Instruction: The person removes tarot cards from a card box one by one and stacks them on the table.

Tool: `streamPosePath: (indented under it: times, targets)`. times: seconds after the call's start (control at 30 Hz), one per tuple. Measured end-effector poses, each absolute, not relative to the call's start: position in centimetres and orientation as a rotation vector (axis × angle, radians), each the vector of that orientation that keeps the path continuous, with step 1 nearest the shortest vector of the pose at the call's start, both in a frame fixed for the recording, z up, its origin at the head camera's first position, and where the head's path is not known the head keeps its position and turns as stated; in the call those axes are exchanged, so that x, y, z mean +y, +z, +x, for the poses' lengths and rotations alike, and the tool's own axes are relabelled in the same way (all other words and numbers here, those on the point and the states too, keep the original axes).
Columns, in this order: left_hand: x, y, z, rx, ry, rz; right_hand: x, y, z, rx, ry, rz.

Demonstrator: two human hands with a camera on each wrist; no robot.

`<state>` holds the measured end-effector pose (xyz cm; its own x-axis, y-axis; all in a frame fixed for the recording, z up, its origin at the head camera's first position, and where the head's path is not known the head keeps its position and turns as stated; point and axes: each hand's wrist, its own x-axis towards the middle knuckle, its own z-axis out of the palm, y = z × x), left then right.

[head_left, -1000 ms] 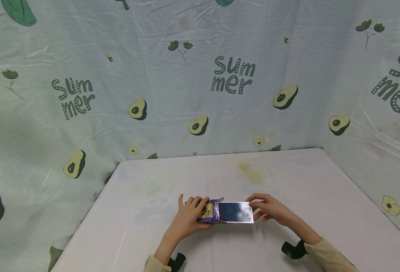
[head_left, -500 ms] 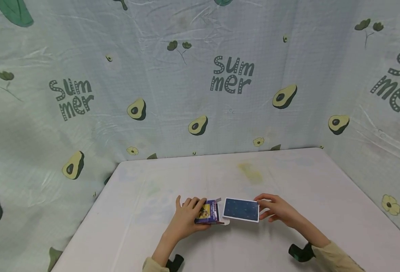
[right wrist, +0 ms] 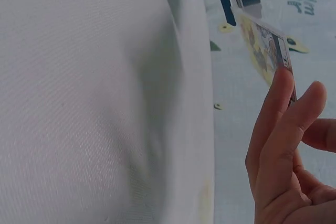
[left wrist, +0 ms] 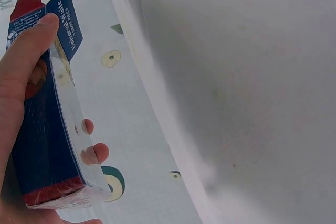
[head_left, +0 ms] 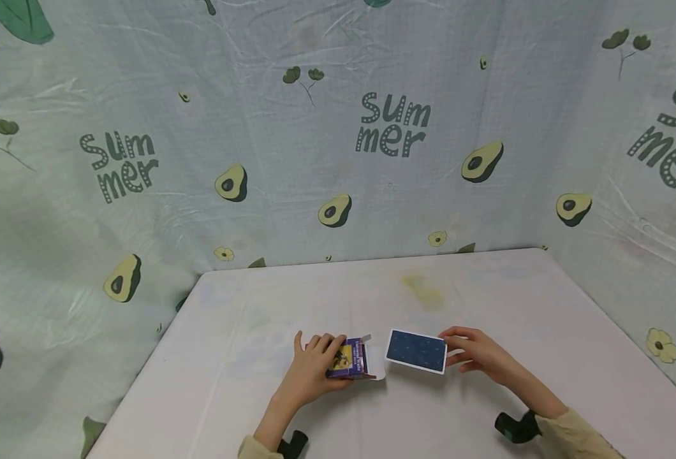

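Note:
In the head view, my left hand grips a purple and yellow tarot deck box lying sideways, its end flaps open toward the right. In the left wrist view, the tarot box has dark blue and red sides and reads "Universal Waite Tarot Deck" on a flap, and my thumb lies across it. A tarot card with a dark blue back and white border is pinched by its right end in my right hand. Its pictured underside shows in the right wrist view. Between card and box there is a small gap.
Both hands are over a white-covered table with a faint yellow stain. Behind and beside it hangs a pale sheet printed with avocados and "summer". Black wrist cameras sit on both wrists.
The card, at first partly inside the box with a shiny look, has come out to the right with my right hand, leaving a gap. The box and left hand shifted slightly left.

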<state>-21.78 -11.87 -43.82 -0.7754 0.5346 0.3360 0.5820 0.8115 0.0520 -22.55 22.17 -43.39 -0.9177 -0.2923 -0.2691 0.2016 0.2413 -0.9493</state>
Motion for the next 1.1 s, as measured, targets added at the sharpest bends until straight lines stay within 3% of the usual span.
streamPosePath:
  times: [1.1]
  targets:
    - [-12.1,-43.8,-21.9,-2.693,-0.250,-0.861,22.7,-44.2,-23.7,2.041,-1.923,0.140]
